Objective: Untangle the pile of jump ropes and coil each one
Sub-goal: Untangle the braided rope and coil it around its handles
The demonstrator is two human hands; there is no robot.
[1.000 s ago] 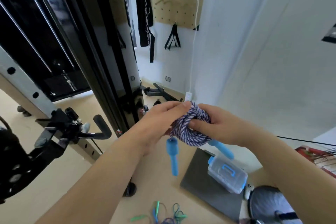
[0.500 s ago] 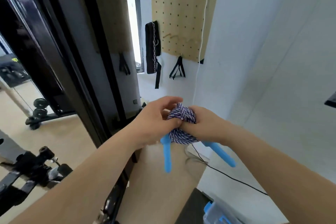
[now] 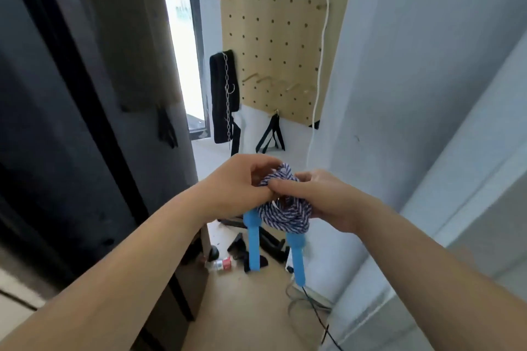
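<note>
A purple-and-white braided jump rope (image 3: 285,211) is bunched into a coil at chest height in front of me. Its two blue handles (image 3: 253,242) hang straight down from the coil, the second handle (image 3: 298,258) a little lower and to the right. My left hand (image 3: 236,188) pinches the upper strands of the coil from the left, thumb and fingers curled round them. My right hand (image 3: 319,196) grips the coil from the right, its thumb pressed across the top strands. The other ropes of the pile are out of view.
A wooden pegboard (image 3: 273,37) with hooks hangs on the far wall, with a black strap and chain (image 3: 225,97) and a black handle strap (image 3: 272,137) beside it. A dark machine frame (image 3: 71,122) fills the left. A white wall (image 3: 413,94) stands right. Cables (image 3: 308,296) and a bottle (image 3: 219,264) lie on the floor.
My head has tilted up, so the floor items and the rope pile have dropped out of view. Both hands keep hold of the coil and have shifted their fingers on the top strands.
</note>
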